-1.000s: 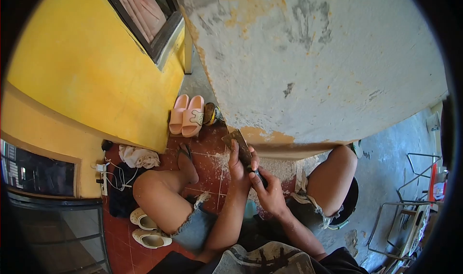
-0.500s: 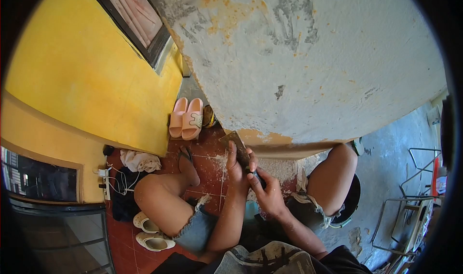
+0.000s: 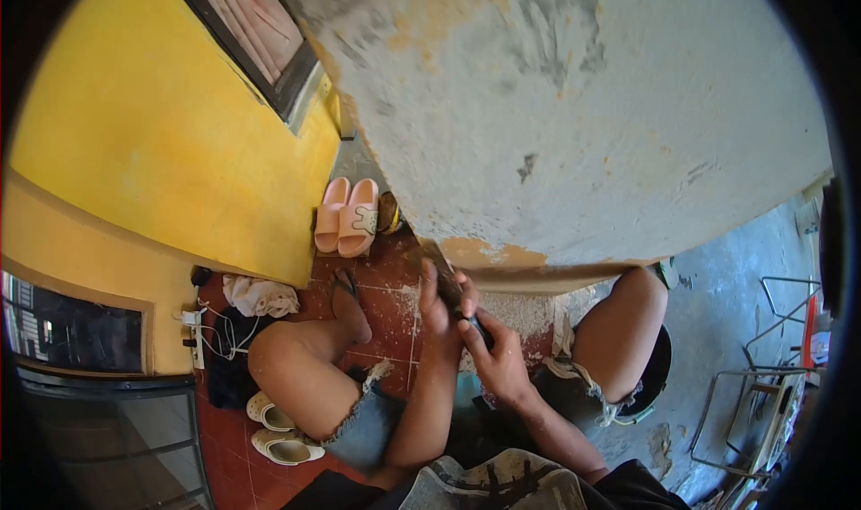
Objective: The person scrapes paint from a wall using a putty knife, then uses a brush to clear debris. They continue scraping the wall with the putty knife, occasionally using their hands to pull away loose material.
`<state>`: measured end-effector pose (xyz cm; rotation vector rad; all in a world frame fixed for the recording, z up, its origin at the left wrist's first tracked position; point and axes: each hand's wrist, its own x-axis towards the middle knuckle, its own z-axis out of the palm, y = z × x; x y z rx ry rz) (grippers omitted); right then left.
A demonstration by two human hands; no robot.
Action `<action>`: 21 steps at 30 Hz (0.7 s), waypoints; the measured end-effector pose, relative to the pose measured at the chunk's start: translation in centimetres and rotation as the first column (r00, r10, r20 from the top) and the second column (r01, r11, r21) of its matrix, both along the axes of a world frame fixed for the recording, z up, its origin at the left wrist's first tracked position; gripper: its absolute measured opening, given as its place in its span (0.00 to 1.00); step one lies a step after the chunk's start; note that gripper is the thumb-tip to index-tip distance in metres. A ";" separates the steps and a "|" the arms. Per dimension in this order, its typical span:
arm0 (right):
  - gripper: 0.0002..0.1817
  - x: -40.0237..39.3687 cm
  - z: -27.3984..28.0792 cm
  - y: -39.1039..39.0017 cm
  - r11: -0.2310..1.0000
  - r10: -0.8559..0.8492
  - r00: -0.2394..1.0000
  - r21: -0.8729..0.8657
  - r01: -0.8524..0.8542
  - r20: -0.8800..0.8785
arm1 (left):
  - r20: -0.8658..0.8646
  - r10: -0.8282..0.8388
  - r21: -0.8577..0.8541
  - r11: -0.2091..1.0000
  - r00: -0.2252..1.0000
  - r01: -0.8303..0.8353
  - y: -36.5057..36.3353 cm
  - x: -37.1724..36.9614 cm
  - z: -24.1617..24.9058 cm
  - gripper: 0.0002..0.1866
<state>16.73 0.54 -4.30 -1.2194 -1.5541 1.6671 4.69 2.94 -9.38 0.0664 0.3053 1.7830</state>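
A scraper-like tool (image 3: 442,272) with a dark blade and dark handle slants up and left, its tip by the lower left corner of the grey wall (image 3: 574,142). Around the blade, the fingers of my left hand (image 3: 441,304) are closed. My right hand (image 3: 502,362) grips the handle just below and to the right. Bare yellowish patches (image 3: 489,252) show along the wall's bottom edge, close to the blade. Pale flakes lie on the red tiled floor (image 3: 386,308) beneath my hands.
Pink slippers (image 3: 347,218) stand beside the yellow wall (image 3: 170,133). At lower left are cream clogs (image 3: 287,447), a white power strip (image 3: 195,340) and a crumpled cloth (image 3: 260,296). A black bucket (image 3: 659,366) is behind my right knee; folding metal frames (image 3: 735,420) stand at far right.
The view has shifted slightly against the wall. Both hands stay on the tool, whose blade is now turned more edge-on and looks narrower.
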 end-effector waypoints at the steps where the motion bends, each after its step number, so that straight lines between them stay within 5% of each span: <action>1: 0.22 -0.1 0.0 0.2 0.997 -0.001 1.000 0.081 -0.001 0.018 | 0.055 0.050 -0.027 0.998 0.997 -0.049 0.3 0.0 1.0 0.25; 4: 0.22 -0.3 -0.4 -0.2 0.996 0.034 0.999 0.085 -0.036 0.026 | 0.011 0.052 -0.071 0.996 0.999 -0.051 -0.3 0.3 -0.1 0.24; 7: 0.21 -0.4 -1.3 -0.4 0.979 -0.043 0.998 0.200 0.033 0.047 | -0.050 -0.030 0.112 0.993 0.998 0.036 0.2 -0.3 -0.9 0.23; 11: 0.23 0.5 -0.1 -0.1 1.000 0.012 1.000 0.024 -0.012 0.010 | 0.021 0.053 0.094 0.994 0.998 -0.055 -0.4 -0.1 -0.9 0.22; 14: 0.23 -0.4 -0.9 -0.1 0.985 -0.019 0.999 0.171 0.012 0.039 | -0.014 0.038 0.165 0.986 0.999 -0.035 0.4 -0.4 -1.2 0.22; 21: 0.25 0.5 1.1 0.4 0.999 0.009 0.996 0.048 -0.013 0.092 | 0.013 0.046 0.182 0.982 0.999 -0.047 0.3 -0.4 -1.8 0.22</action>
